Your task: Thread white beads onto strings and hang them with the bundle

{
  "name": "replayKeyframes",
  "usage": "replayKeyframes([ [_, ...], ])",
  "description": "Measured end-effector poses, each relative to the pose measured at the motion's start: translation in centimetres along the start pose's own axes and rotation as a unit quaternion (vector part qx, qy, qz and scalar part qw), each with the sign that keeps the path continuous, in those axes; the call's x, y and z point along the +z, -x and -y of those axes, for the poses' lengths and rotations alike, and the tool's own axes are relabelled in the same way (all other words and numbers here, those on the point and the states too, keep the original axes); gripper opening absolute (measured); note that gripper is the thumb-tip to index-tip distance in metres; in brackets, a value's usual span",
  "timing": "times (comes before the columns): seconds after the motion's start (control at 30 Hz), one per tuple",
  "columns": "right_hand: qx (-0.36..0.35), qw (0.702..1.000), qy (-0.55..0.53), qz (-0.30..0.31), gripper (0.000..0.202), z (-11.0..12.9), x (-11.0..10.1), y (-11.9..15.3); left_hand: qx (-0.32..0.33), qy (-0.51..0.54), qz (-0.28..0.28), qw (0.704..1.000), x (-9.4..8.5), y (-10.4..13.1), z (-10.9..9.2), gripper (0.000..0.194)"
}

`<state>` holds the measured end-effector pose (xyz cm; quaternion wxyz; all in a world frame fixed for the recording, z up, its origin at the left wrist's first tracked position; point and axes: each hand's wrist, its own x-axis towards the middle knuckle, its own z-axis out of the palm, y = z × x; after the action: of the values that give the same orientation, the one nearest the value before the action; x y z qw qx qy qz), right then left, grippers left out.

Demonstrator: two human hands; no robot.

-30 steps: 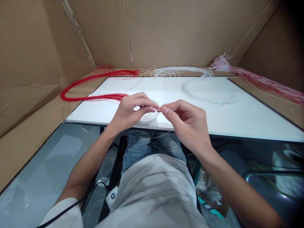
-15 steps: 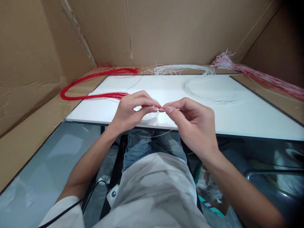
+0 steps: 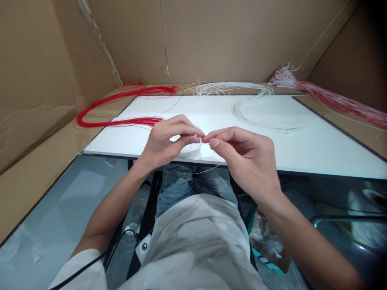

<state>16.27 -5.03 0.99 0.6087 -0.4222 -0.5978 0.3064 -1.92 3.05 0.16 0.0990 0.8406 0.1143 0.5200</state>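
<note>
Above the near edge of the white board, both my hands meet fingertip to fingertip. My left hand (image 3: 172, 139) pinches a thin white cord (image 3: 195, 174) between thumb and index finger; a small white bit shows at the tips. My right hand (image 3: 246, 151) is closed, its thumb against the bent fingers and its index fingertip at the left fingertips. Whether the right fingers grip the cord is hidden. The cord hangs in a loop below the board's edge. Partly behind my left hand, a white round dish (image 3: 192, 152) rests on the board.
A red thread bundle (image 3: 90, 114) curves at the left. White cords (image 3: 254, 90) lie at the back of the white board (image 3: 326, 149), a pink-and-white bundle (image 3: 326, 94) at the right. Cardboard walls (image 3: 229, 40) enclose the board. A black cable (image 3: 81, 270) runs by my left arm.
The short white strand between my fingertips and past my right thumb no longer shows. My right thumb has dropped slightly, and its fingers have shifted a little. My left hand stays put.
</note>
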Motion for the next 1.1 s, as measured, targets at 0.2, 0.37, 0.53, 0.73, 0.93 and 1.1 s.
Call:
replayKeyframes([
  [0.2, 0.000, 1.000, 0.019, -0.009, 0.017, 0.08, -0.01, 0.06, -0.002, 0.000, 0.001, 1.000, -0.13, 0.04, -0.17, 0.007],
  [0.37, -0.005, 1.000, 0.022, -0.016, 0.016, 0.01, -0.06, 0.13, -0.006, 0.013, 0.001, 1.000, -0.15, 0.06, -0.29, 0.006],
  [0.53, -0.011, 1.000, 0.017, -0.016, 0.017, -0.09, -0.06, 0.19, -0.008, 0.023, 0.001, 1.000, -0.12, 0.06, -0.28, 0.006],
  [0.73, -0.009, 1.000, 0.013, -0.017, 0.017, -0.07, 0.02, 0.20, -0.010, 0.017, 0.001, 1.000, -0.13, 0.04, -0.29, 0.006],
  [0.93, -0.004, 1.000, 0.010, -0.007, 0.018, 0.06, -0.03, 0.18, -0.013, 0.017, 0.003, 1.000, -0.14, -0.01, -0.28, 0.008],
  [1.1, -0.001, 1.000, 0.010, -0.002, 0.017, 0.16, 0.01, 0.15, -0.013, 0.018, 0.003, 1.000, -0.15, -0.05, -0.34, 0.007],
])
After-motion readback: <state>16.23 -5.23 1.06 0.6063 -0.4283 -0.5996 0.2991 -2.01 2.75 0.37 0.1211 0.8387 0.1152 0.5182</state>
